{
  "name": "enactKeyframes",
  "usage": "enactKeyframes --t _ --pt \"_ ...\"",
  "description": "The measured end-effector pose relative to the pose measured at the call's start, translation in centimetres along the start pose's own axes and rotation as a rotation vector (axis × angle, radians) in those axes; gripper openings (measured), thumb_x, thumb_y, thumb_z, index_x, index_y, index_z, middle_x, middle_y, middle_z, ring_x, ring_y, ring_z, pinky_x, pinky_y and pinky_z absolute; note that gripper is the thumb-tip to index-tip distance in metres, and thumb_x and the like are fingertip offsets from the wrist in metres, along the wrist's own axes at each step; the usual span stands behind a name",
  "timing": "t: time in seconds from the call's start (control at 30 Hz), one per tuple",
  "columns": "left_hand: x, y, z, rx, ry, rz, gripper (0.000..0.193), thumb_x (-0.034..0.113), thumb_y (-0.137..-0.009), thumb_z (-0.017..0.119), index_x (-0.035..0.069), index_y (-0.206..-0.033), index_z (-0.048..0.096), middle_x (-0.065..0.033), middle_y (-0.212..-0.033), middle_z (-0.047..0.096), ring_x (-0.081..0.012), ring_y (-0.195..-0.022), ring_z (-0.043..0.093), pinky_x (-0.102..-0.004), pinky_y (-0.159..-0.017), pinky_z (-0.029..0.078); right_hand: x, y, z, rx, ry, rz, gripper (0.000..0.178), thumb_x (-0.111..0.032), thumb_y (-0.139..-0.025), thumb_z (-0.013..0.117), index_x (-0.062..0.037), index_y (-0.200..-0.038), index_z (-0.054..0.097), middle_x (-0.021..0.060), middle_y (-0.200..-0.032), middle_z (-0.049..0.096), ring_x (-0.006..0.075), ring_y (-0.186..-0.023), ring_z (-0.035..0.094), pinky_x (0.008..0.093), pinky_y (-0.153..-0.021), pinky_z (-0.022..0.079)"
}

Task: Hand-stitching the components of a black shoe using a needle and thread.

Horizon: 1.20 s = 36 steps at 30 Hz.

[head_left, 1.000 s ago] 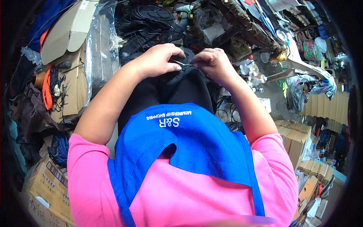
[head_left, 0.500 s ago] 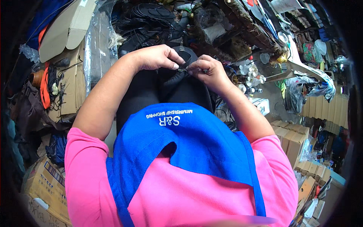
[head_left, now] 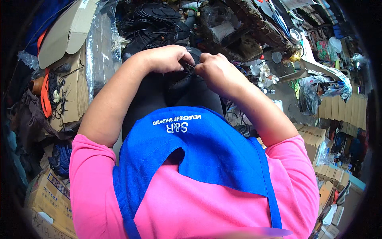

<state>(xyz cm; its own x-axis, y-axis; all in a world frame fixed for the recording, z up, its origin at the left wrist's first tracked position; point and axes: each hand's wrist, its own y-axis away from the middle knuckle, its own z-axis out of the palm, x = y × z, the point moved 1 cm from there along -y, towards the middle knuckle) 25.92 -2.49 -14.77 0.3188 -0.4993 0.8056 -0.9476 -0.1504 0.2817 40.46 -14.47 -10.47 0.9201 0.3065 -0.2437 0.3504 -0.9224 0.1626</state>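
Note:
A black shoe (head_left: 179,84) rests on my lap between my thighs, its grey inside (head_left: 193,51) partly showing beyond my fingers. My left hand (head_left: 172,59) is closed on the shoe's upper edge, thumb and fingers bent over it. Facing it, my right hand (head_left: 217,68) is turned back-up and closed in a fist against the shoe. Between the two hands shows a thin shiny metal tool (head_left: 191,66), like a needle or awl; its grip is hidden inside my right fist. The fingertips of both hands are only partly visible.
Coiled black cords (head_left: 153,18) lie beyond the shoe. To the left stand flattened cardboard (head_left: 69,30) and plastic-wrapped sheets (head_left: 104,44). Several small bottles (head_left: 264,73) and a worn wooden bench (head_left: 262,20) are on the right. A blue apron (head_left: 199,147) covers my lap's near side.
My right hand has rolled from a fingertip pinch into a back-up fist and come closer over the shoe. My left fingers have curled in further.

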Motion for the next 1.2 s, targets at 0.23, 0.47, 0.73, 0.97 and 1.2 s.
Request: enactKeyframes --t 0.23,0.47,0.73,0.97,1.2 --pt "0.3 1.7 2.0 0.685 -0.208 -0.078 0.041 0.008 -0.068 0.071 0.005 -0.108 0.059 -0.014 -0.104 0.057 -0.0298 -0.102 0.055 -0.0363 -0.087 0.045 3.3 -0.6 3.4 -0.018 -0.833 0.29 0.018 -0.016 -0.078 0.068 -0.0018 -0.089 0.066 0.0044 -0.078 0.063 0.0158 -0.068 0.058 0.0287 -0.068 0.048" --pt "-1.2 10.2 3.5 0.289 -0.011 -0.228 0.027 0.012 -0.082 0.061 0.001 -0.106 0.061 -0.0171 -0.104 0.063 -0.03 -0.092 0.062 -0.0348 -0.084 0.047 5.1 1.5 5.3 0.076 -0.787 0.225 0.031 -0.028 -0.081 0.067 -0.0026 -0.097 0.061 0.0085 -0.097 0.055 0.0192 -0.087 0.055 0.0306 -0.077 0.044" --pt "-2.1 10.5 -0.6 0.664 0.654 -0.124 0.025 0.029 -0.091 0.056 0.007 -0.079 0.058 -0.004 -0.087 0.054 -0.0121 -0.083 0.052 -0.0262 -0.076 0.041 7.0 0.2 8.6 0.686 -0.921 0.425 0.027 -0.025 -0.074 0.072 -0.003 -0.086 0.062 0.0117 -0.096 0.053 0.0248 -0.09 0.054 0.0316 -0.082 0.043" --pt "-0.2 5.6 1.2 0.534 1.551 0.43 0.036 0.033 -0.097 0.039 0.008 -0.087 0.062 -0.0196 -0.123 0.055 -0.0347 -0.116 0.05 -0.0421 -0.102 0.035 4.5 0.4 7.6 0.51 -0.619 0.187 0.04 -0.023 -0.064 0.078 -0.0043 -0.095 0.059 0.0142 -0.108 0.054 0.0296 -0.107 0.051 0.0372 -0.092 0.041" --pt "-0.5 5.1 1.1 0.421 1.704 0.527 0.034 0.032 -0.097 0.041 0.009 -0.086 0.062 -0.0156 -0.107 0.063 -0.035 -0.114 0.052 -0.0444 -0.102 0.035 5.5 -1.2 8.2 0.596 -0.65 0.307 0.025 -0.018 -0.073 0.073 -0.0051 -0.092 0.063 0.0111 -0.09 0.059 0.0229 -0.083 0.059 0.0323 -0.075 0.048"
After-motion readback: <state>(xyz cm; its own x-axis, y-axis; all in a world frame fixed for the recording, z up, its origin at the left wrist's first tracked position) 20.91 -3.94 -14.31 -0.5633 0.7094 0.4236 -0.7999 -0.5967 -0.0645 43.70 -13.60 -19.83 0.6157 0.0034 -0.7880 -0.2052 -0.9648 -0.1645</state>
